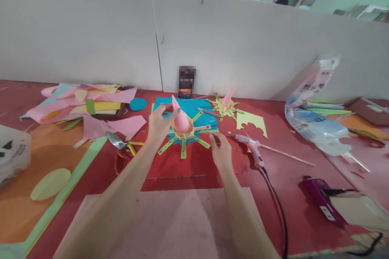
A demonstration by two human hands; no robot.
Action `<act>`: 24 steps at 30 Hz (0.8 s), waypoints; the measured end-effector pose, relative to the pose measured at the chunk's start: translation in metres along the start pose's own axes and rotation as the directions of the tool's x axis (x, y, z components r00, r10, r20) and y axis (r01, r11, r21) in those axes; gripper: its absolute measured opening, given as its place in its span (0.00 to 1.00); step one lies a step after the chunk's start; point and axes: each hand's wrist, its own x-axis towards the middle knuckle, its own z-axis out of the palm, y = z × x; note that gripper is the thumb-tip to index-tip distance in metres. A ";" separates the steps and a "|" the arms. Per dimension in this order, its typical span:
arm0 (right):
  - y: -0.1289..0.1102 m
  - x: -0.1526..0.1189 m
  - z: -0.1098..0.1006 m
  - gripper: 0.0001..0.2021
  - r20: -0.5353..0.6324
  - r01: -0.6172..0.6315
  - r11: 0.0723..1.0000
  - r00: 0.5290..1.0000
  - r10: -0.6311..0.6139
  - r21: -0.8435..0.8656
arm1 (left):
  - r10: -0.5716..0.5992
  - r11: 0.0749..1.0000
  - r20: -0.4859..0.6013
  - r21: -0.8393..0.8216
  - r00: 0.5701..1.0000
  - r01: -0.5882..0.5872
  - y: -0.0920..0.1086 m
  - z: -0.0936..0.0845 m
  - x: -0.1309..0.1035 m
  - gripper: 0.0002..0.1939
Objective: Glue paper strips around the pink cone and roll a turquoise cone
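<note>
A pink paper cone (181,123) stands on a yellow ring with green strips (183,148) spreading outward, over blue paper (206,118). At the cone's upper left is my left hand (160,123), its fingers closed on the cone near the tip. My right hand (221,147) is just right of the strips, fingers curled above the red sheet; whether it holds anything is too small to make out. A smaller pink cone on a similar base (226,101) stands behind. To the right of my right hand lies a pink glue gun (249,144).
Scissors (117,141) and pink paper scraps (112,126) lie at left. A phone (187,81) leans on the white partition (231,44). A clear plastic bag (319,125) and a purple device (322,200) are at right. The glue gun's black cord (278,202) runs toward the front edge.
</note>
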 end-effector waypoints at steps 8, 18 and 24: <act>-0.014 -0.009 0.010 0.21 0.326 -0.387 0.791 0.912 0.251 0.474 | -0.135 0.983 0.005 -0.126 0.991 0.134 0.013 -0.016 0.014 0.18; -0.021 -0.017 0.011 0.18 0.418 -0.481 0.665 0.868 0.268 0.572 | -0.093 0.987 0.188 -0.113 0.978 0.115 0.021 -0.009 0.011 0.18; -0.020 -0.019 0.012 0.14 0.406 -0.551 0.597 0.834 0.373 0.583 | -0.099 0.974 0.260 -0.170 0.961 0.147 0.019 -0.009 0.011 0.20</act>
